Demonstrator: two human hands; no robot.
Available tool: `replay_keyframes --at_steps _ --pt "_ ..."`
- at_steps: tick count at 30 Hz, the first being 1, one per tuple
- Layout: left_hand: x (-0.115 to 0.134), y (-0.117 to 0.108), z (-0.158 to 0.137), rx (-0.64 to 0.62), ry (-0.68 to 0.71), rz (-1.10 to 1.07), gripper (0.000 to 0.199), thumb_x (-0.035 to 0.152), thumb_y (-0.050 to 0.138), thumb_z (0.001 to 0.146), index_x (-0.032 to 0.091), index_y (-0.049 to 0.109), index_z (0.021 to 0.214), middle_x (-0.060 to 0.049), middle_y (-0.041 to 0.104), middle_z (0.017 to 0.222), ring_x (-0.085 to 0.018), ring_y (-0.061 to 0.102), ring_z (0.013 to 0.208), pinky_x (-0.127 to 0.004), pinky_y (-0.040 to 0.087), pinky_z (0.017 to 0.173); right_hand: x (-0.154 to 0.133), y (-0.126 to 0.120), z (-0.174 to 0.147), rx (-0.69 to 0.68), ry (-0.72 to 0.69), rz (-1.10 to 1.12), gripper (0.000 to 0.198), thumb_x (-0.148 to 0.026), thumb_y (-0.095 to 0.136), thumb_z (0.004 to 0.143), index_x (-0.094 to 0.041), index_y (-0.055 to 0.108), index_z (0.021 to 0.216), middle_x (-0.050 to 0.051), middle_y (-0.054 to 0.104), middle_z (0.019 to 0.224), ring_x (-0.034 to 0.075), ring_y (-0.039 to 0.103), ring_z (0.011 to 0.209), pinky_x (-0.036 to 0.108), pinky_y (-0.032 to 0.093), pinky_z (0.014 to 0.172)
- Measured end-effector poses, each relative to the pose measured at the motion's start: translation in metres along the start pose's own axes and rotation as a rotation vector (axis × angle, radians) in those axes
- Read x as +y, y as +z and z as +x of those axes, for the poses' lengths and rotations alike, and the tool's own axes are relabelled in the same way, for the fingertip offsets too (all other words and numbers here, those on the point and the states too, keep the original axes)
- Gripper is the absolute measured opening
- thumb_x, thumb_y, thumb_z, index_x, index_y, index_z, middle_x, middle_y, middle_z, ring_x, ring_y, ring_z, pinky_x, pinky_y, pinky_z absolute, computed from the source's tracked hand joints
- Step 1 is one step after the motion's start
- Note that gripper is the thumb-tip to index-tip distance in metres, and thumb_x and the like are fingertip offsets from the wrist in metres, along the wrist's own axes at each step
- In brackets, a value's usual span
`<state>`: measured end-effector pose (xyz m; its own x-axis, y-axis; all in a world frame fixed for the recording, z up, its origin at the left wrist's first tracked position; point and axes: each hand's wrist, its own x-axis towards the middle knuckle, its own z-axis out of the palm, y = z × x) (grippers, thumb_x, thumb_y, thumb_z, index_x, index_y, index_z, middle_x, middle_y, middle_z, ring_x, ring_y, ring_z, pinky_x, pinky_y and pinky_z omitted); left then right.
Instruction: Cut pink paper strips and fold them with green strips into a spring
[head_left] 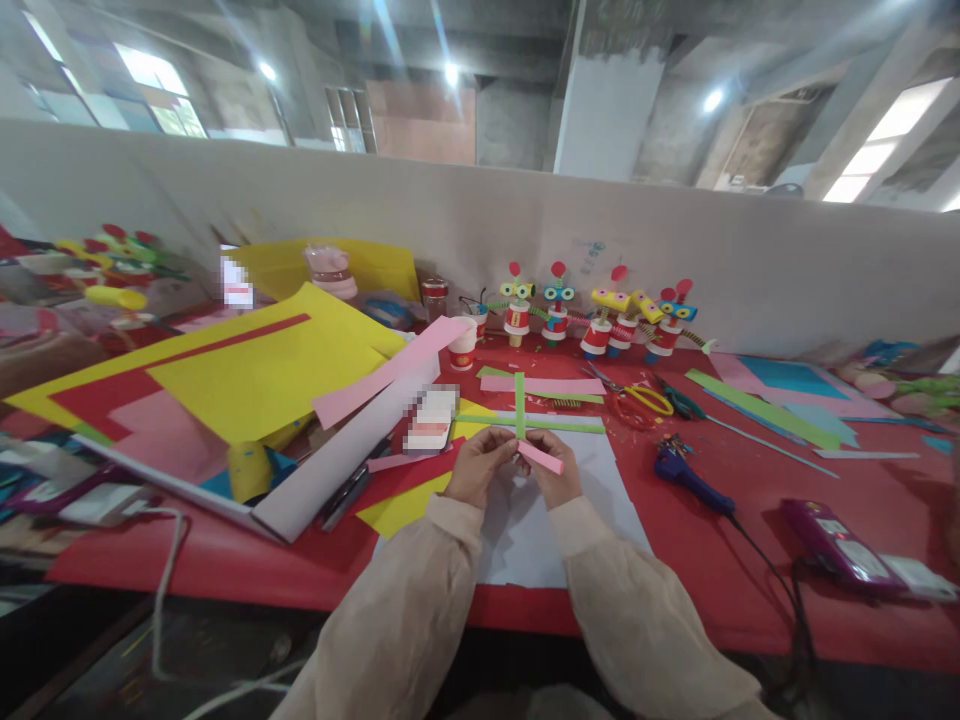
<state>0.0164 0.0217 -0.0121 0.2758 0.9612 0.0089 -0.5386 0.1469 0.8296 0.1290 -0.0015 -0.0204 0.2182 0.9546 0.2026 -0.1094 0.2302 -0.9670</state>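
Observation:
My left hand (480,468) and my right hand (556,480) meet above a white sheet (525,545), fingers closed in a pinch. Between them are two narrow paper strips set at an angle, their ends together at my fingertips. The green paper strip (520,402) points away from me, and the pink paper strip (541,458) slants to the right across my right fingers. Whether the ends are glued cannot be made out. Just beyond my hands lie a long green strip (562,424) and a wider pink strip (540,385).
Yellow sheets (277,370) and a white roll (352,440) crowd the left. To the right lie yellow-handled scissors (651,398), pliers (682,400), a blue glue gun (694,480) with a cord and a purple device (840,545). Paper-cup figures (555,320) stand along the back wall.

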Motion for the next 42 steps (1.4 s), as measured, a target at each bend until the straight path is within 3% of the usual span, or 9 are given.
replay_keyframes --at_steps 8,17,23,28,33,38,42 --pt "-0.001 -0.002 0.001 0.067 -0.02 0.027 0.035 0.028 0.082 0.049 0.014 0.06 0.072 0.002 0.061 0.058 -0.008 0.054 0.048 -0.022 0.043 0.051 -0.009 0.004 -0.003 0.012 0.002 -0.078 0.015 -0.033 0.066 0.064 -0.022 0.064 0.074 -0.002 0.061 0.056 0.014 0.051 0.048 0.026 0.042 0.044" --pt "0.001 -0.002 0.001 0.047 0.014 0.052 0.03 0.026 0.079 0.052 0.014 0.06 0.073 0.002 0.059 0.061 -0.008 0.052 0.049 -0.022 0.044 0.049 -0.002 0.003 -0.004 0.01 -0.071 -0.166 0.018 -0.032 0.061 0.071 -0.024 0.071 0.083 -0.001 0.061 0.059 0.014 0.051 0.045 0.028 0.046 0.046" --pt "-0.001 -0.002 0.003 0.078 0.037 0.111 0.027 0.026 0.078 0.054 0.015 0.06 0.07 0.002 0.058 0.063 -0.01 0.053 0.055 -0.024 0.046 0.056 0.001 0.001 -0.006 -0.023 -0.106 -0.239 0.019 -0.036 0.063 0.072 -0.023 0.072 0.083 0.002 0.065 0.063 0.019 0.059 0.059 0.031 0.049 0.058" --pt "-0.003 -0.003 0.004 -0.023 -0.047 -0.004 0.026 0.029 0.078 0.054 0.015 0.059 0.066 0.003 0.053 0.054 -0.01 0.049 0.05 -0.024 0.042 0.051 0.002 0.002 -0.001 0.007 -0.006 -0.083 0.023 -0.041 0.06 0.073 -0.021 0.069 0.068 0.001 0.062 0.053 0.015 0.052 0.046 0.028 0.045 0.047" --pt "-0.001 -0.003 0.006 0.006 -0.084 -0.056 0.032 0.041 0.075 0.059 0.014 0.061 0.067 -0.001 0.057 0.058 -0.01 0.048 0.049 -0.024 0.04 0.048 0.002 0.001 0.001 0.024 0.032 -0.083 0.023 -0.041 0.06 0.07 -0.02 0.069 0.066 -0.001 0.06 0.049 0.014 0.051 0.045 0.027 0.043 0.046" --pt "0.0 -0.002 0.004 -0.047 -0.1 -0.033 0.027 0.029 0.079 0.056 0.015 0.06 0.067 0.003 0.054 0.054 -0.007 0.047 0.048 -0.022 0.038 0.049 -0.001 0.001 0.0 -0.015 0.067 -0.049 0.021 -0.04 0.061 0.07 -0.02 0.068 0.065 -0.001 0.061 0.051 0.013 0.049 0.045 0.026 0.041 0.045" --pt "0.001 -0.002 0.004 -0.008 -0.128 -0.033 0.029 0.026 0.08 0.054 0.015 0.054 0.061 0.005 0.05 0.051 -0.006 0.048 0.048 -0.019 0.036 0.047 -0.003 0.0 0.0 -0.039 0.108 0.017 0.024 -0.041 0.061 0.069 -0.019 0.066 0.061 0.0 0.061 0.052 0.013 0.049 0.046 0.026 0.04 0.045"
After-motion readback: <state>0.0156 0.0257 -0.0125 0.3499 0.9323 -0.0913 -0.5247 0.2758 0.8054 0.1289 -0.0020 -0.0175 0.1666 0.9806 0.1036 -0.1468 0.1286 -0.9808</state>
